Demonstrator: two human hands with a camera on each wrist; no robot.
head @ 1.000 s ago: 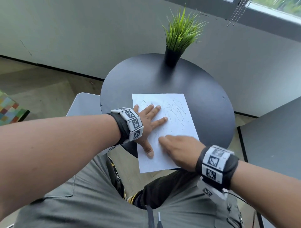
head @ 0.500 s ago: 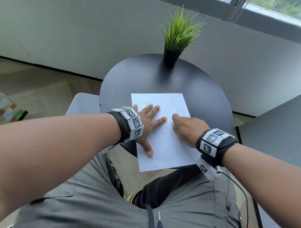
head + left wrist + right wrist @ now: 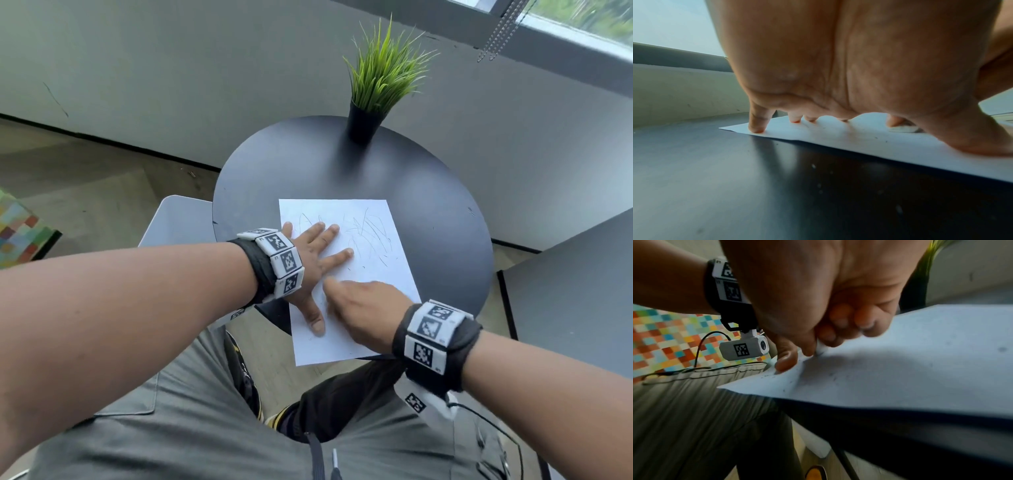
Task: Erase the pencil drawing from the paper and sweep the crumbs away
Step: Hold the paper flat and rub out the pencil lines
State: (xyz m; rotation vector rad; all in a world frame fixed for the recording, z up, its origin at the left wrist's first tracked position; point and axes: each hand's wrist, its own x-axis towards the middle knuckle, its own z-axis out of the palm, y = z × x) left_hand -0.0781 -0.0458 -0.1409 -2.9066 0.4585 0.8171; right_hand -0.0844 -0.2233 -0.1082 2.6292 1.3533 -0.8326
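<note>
A white paper [image 3: 373, 274] with thin pencil scribbles [image 3: 368, 236] on its far half lies on a round black table [image 3: 342, 174]. My left hand [image 3: 315, 260] lies flat on the paper's left side, fingers spread, pressing it down; its fingertips [image 3: 756, 128] touch the sheet [image 3: 859, 136]. My right hand [image 3: 359, 305] sits near the paper's middle, fingers curled and pinching a small white eraser [image 3: 821, 348] against the sheet [image 3: 900, 361]. The eraser [image 3: 902, 129] also shows beyond my left thumb. Dark crumbs [image 3: 785, 390] speckle the near part of the paper.
A black pot with green grass [image 3: 380, 85] stands at the table's far edge. A grey chair seat [image 3: 178, 222] is left of the table, a second dark tabletop [image 3: 575, 291] at the right. My lap in grey trousers [image 3: 205, 428] is below the paper's overhanging near edge.
My right hand with the eraser went from the paper's near middle up to the scribbles, then back toward me and to the left. The left hand has stayed in place.
</note>
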